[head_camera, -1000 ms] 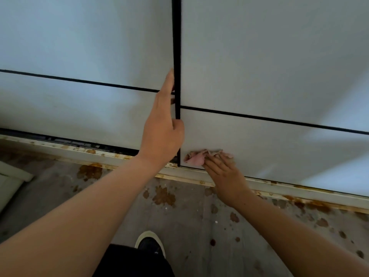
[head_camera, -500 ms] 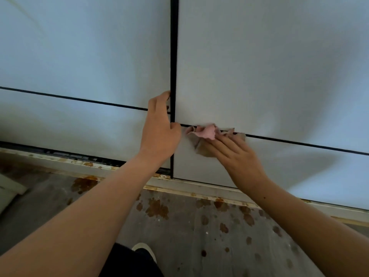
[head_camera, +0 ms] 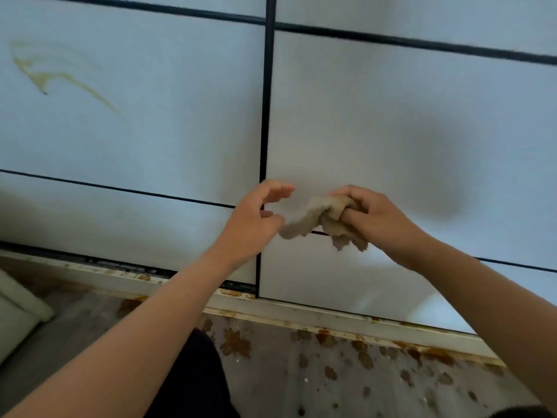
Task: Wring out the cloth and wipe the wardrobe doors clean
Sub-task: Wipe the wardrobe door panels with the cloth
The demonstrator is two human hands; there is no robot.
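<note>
Both hands have left the door [head_camera: 391, 116]: the right hand [head_camera: 379, 218] grips the bunched cloth [head_camera: 319, 218] just before it, the left hand [head_camera: 253, 218] hovers half-open, empty. Limp and light, I'd take its dangling left end.

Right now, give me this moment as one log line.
right hand: grips cloth | left hand: open beside cloth | left door: yellow smear unwiped

Bare left hand [head_camera: 247, 224] and right hand [head_camera: 382, 218], bare forearms [head_camera: 144, 336], black garment [head_camera: 193, 375] below, probably trousers
</note>
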